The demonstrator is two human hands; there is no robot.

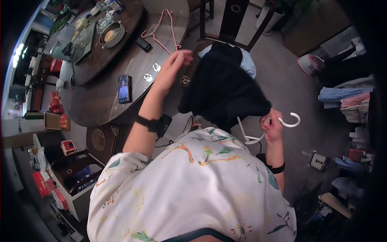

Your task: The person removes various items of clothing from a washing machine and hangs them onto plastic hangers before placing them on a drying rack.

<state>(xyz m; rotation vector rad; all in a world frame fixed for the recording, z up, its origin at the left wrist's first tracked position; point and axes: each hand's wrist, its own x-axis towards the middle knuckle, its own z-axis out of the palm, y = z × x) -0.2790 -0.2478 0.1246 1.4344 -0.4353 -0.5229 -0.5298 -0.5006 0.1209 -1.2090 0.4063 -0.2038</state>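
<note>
My right hand [271,125] grips a white clothes hanger [255,139]. Its hook juts out to the right of the fist, and a corner of a black cloth garment [225,86] meets the same hand. The garment spreads out in front of me and covers part of the hanger. My left hand [177,61] is raised at the garment's left side, over the table's edge, its fingers curled and slightly blurred. Just behind it lies a pink clothes hanger [155,33], partly hidden by the hand; whether the fingers touch it is unclear.
A dark round table [99,104] at left bears a phone [124,89] with a lit screen, a black case [143,44] and a metal pan [112,34]. Beyond the garment stands a wooden chair [232,22] with light blue cloth [248,63] on it. Folded clothes [347,95] sit at right.
</note>
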